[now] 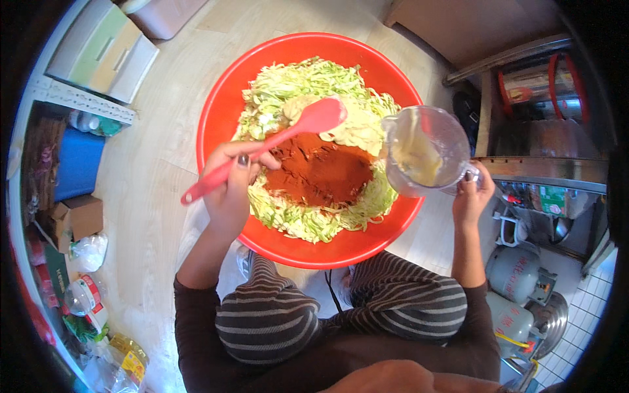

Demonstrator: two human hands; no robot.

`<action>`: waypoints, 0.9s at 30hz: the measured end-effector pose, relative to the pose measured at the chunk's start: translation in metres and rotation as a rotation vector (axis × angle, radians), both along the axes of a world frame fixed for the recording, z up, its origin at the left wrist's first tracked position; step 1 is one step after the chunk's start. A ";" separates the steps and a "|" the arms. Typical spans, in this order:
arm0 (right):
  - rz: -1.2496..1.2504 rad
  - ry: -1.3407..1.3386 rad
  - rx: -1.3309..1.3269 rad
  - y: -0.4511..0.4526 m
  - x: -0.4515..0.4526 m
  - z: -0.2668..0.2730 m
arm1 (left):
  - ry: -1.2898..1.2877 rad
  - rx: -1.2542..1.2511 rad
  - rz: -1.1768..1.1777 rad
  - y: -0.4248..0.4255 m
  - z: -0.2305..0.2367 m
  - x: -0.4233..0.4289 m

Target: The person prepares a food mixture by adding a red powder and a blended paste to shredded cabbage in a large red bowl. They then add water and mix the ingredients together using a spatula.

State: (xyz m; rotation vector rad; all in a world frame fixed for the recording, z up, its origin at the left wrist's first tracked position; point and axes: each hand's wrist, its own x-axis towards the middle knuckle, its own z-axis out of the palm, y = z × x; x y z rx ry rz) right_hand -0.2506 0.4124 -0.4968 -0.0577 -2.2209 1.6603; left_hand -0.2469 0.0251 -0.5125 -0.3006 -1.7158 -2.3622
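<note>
A wide red plastic basin (314, 260) stands before me, holding pale green shredded cabbage (304, 78). Reddish-brown powder (324, 169) lies in a mound on the cabbage, with a creamy yellowish paste (356, 127) beside it. My left hand (233, 182) grips the handle of a red spatula or spoon (319, 117), its head above the paste. By its handle, my right hand (472, 189) holds a clear measuring jug (425, 147) over the basin's right rim. The jug is tilted, and paste residue coats its inside.
Shelving (83, 96) with drawers, a blue bin (81, 162) and a cardboard box (83, 218) runs along the left. An oil bottle (130, 358) stands at lower left. On the right are a metal-edged shelf (545, 172) and gas cylinders (513, 272). Beneath the basin is pale wood-look flooring (152, 147).
</note>
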 end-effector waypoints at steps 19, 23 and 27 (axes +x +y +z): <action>-0.257 0.017 -0.433 0.022 0.023 0.018 | -0.004 0.123 0.530 -0.027 -0.007 -0.011; -0.263 0.015 -0.414 0.025 0.028 0.014 | 0.256 -0.636 0.442 -0.015 -0.028 -0.040; -0.249 -0.003 -0.400 0.029 0.031 0.010 | -0.314 -0.414 0.108 0.022 -0.065 -0.054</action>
